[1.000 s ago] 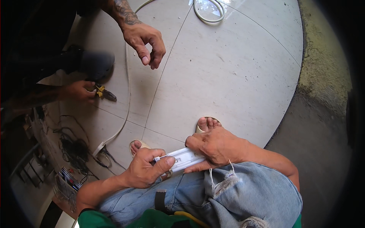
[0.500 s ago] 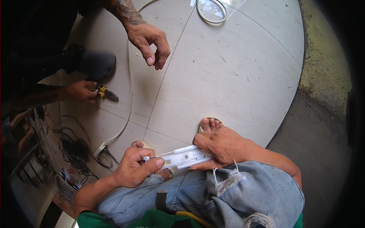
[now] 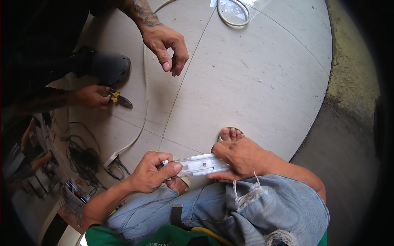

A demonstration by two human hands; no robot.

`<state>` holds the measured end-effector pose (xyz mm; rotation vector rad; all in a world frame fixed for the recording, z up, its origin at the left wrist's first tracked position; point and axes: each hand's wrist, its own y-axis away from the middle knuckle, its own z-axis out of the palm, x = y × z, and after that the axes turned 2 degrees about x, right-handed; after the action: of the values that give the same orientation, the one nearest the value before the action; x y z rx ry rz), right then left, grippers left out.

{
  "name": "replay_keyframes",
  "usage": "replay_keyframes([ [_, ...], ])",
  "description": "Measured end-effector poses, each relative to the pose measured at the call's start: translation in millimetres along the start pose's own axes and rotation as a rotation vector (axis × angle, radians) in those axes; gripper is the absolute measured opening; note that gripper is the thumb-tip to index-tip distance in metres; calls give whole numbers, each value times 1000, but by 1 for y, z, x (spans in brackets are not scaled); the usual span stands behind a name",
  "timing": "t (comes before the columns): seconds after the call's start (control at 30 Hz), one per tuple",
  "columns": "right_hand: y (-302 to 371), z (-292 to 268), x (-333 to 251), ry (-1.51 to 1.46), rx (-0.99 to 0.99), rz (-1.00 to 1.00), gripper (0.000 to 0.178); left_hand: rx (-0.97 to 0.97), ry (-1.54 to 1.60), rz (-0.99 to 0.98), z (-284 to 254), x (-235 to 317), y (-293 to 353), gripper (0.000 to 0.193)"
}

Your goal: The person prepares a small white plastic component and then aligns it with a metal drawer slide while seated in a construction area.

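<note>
I hold a long white plastic strip with slots (image 3: 201, 165) level above my knees. My left hand (image 3: 152, 172) pinches its left end between thumb and fingers. Gripping the strip's right end from above is my right hand (image 3: 240, 158). My bare toes (image 3: 230, 133) show just beyond the strip on the tiled floor. My torn blue jeans (image 3: 262, 209) fill the lower part of the view.
Another person crouches at the upper left, one hand (image 3: 166, 43) open in the air, the other (image 3: 90, 96) holding yellow-handled pliers (image 3: 119, 99) on the floor. A white cable (image 3: 141, 119) runs across the tiles. A coiled cable (image 3: 232, 12) lies at the top. Black wires (image 3: 82, 158) tangle at left.
My hands have lifted the strip slightly and shifted it rightward. The other person's raised hand has moved a little to the right and opened its fingers.
</note>
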<state>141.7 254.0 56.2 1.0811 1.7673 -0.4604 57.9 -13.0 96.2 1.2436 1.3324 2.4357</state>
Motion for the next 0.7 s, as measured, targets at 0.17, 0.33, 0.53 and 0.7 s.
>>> replay_keyframes([
  [0.17, -4, -5, -5, 11, -62, 88, 53, 14, 21, -54, -3, -1, 1, 33],
  [0.33, 0, 1, 6, 76, 67, 56, 52, 45, -87, -19, -4, 5, -9, 31],
  [0.53, -9, 1, 19, -28, 124, 157, 49, 86, -75, 166, -9, -7, -41, 33],
  [0.7, -9, 4, 26, -97, 185, 157, 51, 175, -80, 132, -5, -25, -53, 46],
])
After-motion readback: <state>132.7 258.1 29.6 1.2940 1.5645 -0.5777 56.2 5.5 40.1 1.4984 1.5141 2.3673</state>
